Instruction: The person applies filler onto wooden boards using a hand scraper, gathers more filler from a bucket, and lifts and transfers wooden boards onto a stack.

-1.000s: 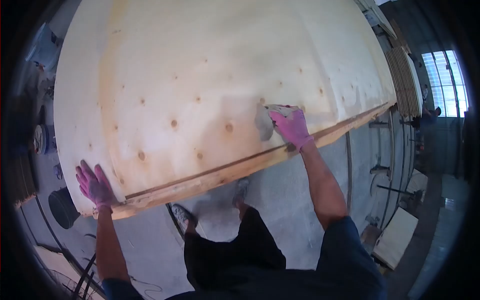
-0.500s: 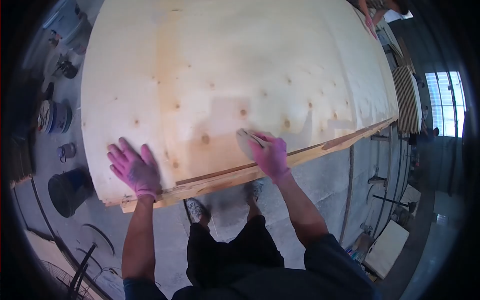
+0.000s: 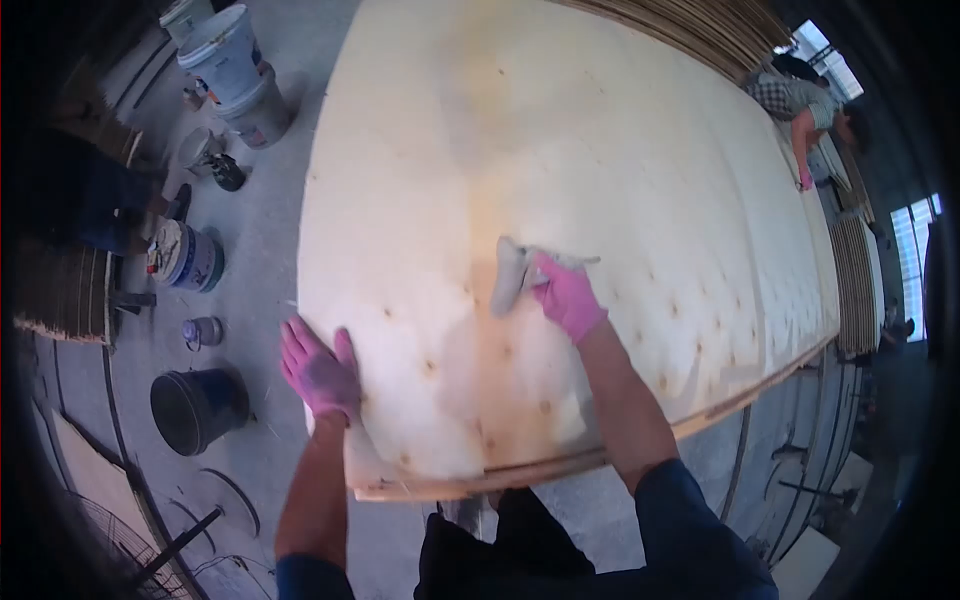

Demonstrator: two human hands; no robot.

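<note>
A large pale plywood sheet with brown knots lies before me on a stack of boards. My right hand, in a pink glove, is closed around what looks like a putty knife. Its broad greyish blade is over the sheet's yellowish strip, tilted; contact with the wood is hard to judge. Pink-gloved too, my left hand rests on the sheet's left edge, fingers outstretched and holding nothing.
Stacked white buckets, a paint-smeared bucket and a dark bucket stand on the floor at left. Another person leans at the sheet's far right corner. More board stacks are at right, and a dark-clothed person is at left.
My right hand has moved farther over the sheet with the putty knife, away from the near edge. The left hand has shifted from the sheet's front-left corner up along its left edge. The view has turned.
</note>
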